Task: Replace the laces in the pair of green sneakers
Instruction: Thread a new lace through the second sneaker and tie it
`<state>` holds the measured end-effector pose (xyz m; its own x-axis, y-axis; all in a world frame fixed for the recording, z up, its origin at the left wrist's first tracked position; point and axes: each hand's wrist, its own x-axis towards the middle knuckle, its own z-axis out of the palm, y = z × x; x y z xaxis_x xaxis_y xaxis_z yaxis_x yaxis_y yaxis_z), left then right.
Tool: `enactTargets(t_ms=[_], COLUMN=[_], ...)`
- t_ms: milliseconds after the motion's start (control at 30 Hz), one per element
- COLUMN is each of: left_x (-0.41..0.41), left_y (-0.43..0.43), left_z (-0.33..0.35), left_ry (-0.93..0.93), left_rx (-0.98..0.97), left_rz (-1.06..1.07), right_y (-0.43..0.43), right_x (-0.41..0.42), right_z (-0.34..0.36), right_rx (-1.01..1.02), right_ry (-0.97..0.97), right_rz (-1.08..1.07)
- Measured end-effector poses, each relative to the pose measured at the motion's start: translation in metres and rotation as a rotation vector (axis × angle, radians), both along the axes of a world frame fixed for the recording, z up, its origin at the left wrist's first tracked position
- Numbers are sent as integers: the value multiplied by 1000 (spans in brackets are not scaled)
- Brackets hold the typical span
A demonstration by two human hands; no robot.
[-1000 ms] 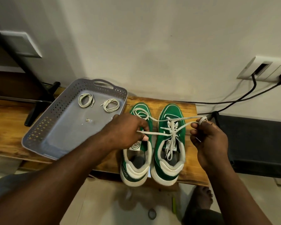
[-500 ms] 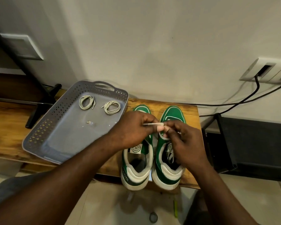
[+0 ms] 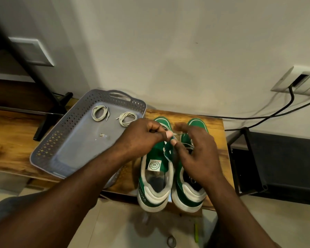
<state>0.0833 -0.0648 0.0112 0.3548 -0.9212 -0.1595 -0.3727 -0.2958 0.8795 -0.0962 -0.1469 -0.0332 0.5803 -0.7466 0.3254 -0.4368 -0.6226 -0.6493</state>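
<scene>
Two green sneakers with white trim stand side by side on a wooden bench, heels toward me: the left sneaker [image 3: 155,178] and the right sneaker [image 3: 188,192]. My left hand [image 3: 143,136] hovers over the left sneaker's front and pinches a white lace [image 3: 175,134] between thumb and fingers. My right hand [image 3: 199,154] is above the right sneaker, blurred, its thumb meeting the left thumb at the lace; its grip is unclear. Two coiled white laces [image 3: 99,113] [image 3: 127,118] lie in the grey tray [image 3: 48,151].
The wooden bench [image 3: 11,140] runs left under the perforated tray. A black stand [image 3: 48,111] rises at the left. Black cables [image 3: 268,115] run from a wall socket [image 3: 297,81] at the right. A dark low unit [image 3: 279,163] sits beside the bench.
A second ago my hands were apart, stretching the lace wide over the right sneaker. They have come together above the shoes, and my right hand is still moving.
</scene>
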Motion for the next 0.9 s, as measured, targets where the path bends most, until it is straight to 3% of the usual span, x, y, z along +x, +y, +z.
enactTargets(t_ms=[100, 267, 367, 467, 567, 700, 800, 900], left_x=[0, 6, 5, -1, -1, 1, -4, -8], left_y=[-1, -2, -2, -2, -4, -6, -8, -10], left_z=[1, 0, 0, 1, 1, -1, -2, -4], left_ry=[-15, -79, -87, -100, -117, -119, -142, -179], left_rx=[10, 37, 51, 65, 63, 62, 87, 86], left_rz=[12, 97, 64, -8, 34, 81, 42, 49], right_y=[-1, -14, -6, 5, 1, -14, -2, 5], right_x=[4, -3, 3, 12, 10, 0, 6, 10], right_z=[-2, 0, 0, 2, 3, 2, 2, 3], right_rx=[-96, -62, -11, -87, -140, -54, -46, -127], right_ry=[-36, -24, 65, 78, 80, 69, 172, 154], right_rz=[14, -329, -221, -14, -60, -214, -86, -30])
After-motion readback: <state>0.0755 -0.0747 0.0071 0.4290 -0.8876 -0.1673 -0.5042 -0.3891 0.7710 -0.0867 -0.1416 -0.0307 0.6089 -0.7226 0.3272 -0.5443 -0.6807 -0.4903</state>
